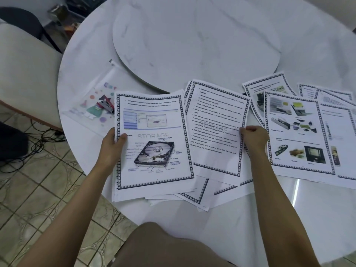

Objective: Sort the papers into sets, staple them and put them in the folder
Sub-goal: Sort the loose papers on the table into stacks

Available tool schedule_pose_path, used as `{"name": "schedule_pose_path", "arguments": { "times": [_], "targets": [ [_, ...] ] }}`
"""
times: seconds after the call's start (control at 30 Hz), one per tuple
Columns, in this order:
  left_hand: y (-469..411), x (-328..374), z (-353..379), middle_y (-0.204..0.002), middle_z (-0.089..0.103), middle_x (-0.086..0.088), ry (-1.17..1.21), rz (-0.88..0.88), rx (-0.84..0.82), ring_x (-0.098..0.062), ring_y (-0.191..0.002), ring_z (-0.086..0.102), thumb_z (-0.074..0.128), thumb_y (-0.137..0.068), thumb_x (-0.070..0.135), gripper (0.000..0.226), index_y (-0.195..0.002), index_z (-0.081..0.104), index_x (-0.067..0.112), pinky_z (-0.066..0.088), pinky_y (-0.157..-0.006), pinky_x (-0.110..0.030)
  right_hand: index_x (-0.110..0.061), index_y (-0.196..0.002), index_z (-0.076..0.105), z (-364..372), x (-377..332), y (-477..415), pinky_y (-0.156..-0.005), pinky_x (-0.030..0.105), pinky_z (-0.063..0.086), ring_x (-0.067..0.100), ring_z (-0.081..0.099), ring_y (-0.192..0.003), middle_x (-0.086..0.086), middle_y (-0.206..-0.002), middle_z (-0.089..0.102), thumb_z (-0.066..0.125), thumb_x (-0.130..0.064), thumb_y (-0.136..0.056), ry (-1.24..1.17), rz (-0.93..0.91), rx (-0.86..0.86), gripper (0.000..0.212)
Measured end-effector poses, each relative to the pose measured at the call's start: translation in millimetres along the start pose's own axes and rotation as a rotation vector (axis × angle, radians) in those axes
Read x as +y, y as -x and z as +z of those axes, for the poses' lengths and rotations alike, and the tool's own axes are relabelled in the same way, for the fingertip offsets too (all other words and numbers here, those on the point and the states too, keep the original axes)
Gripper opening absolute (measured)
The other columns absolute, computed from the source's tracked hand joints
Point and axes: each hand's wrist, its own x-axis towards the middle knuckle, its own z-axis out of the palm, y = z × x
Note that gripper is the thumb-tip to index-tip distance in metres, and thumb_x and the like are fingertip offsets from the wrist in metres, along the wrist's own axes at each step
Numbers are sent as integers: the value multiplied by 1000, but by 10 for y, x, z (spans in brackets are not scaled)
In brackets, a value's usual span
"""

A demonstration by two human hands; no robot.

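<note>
On the white marble worktop [250, 218], the left grip [113, 145] pinches the left edge of the hard-disk page [154, 143]. Right of that page, the right grip [254, 137] pinches the right edge of a text sheet [217, 122]. The folder [84, 108] and stapler [106, 106] lie left of that page.

On the round white bench [240, 218], the left hand [112, 149] grips the left edge of a stack topped by the hard-disk sheet [152, 141], thumb on top. The right hand [254, 138] pinches the right edge of the text page [217, 128] just beside it. More printed pages [296, 132] fan out to the right. A stapler [106, 106] lies on or in the clear folder [90, 105] at the left, near the raised turntable [192, 35].
</note>
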Motion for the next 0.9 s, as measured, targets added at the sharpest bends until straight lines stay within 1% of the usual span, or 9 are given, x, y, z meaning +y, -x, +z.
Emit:
{"name": "schedule_pose_path", "arguments": {
  "times": [0.17,0.33,0.4,0.47,0.53,0.63,0.73,0.83,0.9],
  "targets": [
    [-14,-26,13,-115,56,-1,5,-2,-14,-20,-106,52,41,-97,12,28,-124,49,11,41,-94,-36,1,-100,68,-8,-10,-10,-91,40,51,21,58,-82,17,-98,68,67,-10,-80,-69,61,-29,22],
    [-21,-32,21,-116,54,0,-3,6,-12,-19,-106,51,41,-97,11,29,-126,48,9,39,-91,-32,-8,-91,61,-57,-40,53,-57,23,48,13,53,-62,10,-84,62,58,-8,-87,-326,110,-161,5],
    [-23,-44,22,-116,55,-1,-3,3,-16,-19,-106,52,41,-97,11,30,-126,48,9,40,-91,-32,-10,-88,59,-72,-48,109,-57,23,54,15,60,-63,6,-75,65,56,-5,-89,-593,220,-274,6],
    [-24,-53,26,-117,55,-3,-14,7,-22,-20,-105,52,41,-97,11,30,-126,48,8,40,-91,-32,-7,-93,60,-84,-18,152,-66,26,58,18,64,-71,6,-79,68,55,-7,-90,-666,260,-371,6],
    [-28,-56,30,-117,57,-7,-30,15,-28,-21,-104,53,41,-97,12,29,-125,49,7,42,-91,-34,-13,-89,63,-72,40,175,-66,27,58,19,64,-77,5,-85,67,55,-11,-91,-500,165,-412,9],
    [-35,-46,45,-115,57,-5,-26,19,-30,-20,-104,53,42,-97,12,29,-124,49,7,42,-92,-34,-20,-72,58,-46,86,179,-67,28,42,18,52,-69,9,-67,57,56,-23,-91,-154,-146,-268,19],
    [-35,-40,53,-112,56,-3,-23,12,-30,-19,-103,52,42,-97,11,29,-124,49,6,40,-90,-31,-13,-64,45,-123,19,219,-60,27,28,13,37,-60,9,-59,40,52,-24,-92,-140,-266,-183,31],
    [-38,-47,49,-113,56,-3,-17,7,-28,-19,-102,52,42,-97,11,29,-125,49,7,40,-89,-30,-13,-67,50,-302,-121,216,-61,25,36,9,44,-62,6,-66,49,52,-23,-93,-184,-318,-136,27],
    [-39,-47,53,-112,56,-3,-17,7,-26,-18,-101,51,41,-97,12,29,-125,49,6,39,-87,-29,-7,-85,60,-427,-195,162,-70,30,44,16,52,-72,8,-78,57,53,-23,-93,-248,-317,-111,19]
  ]
}}
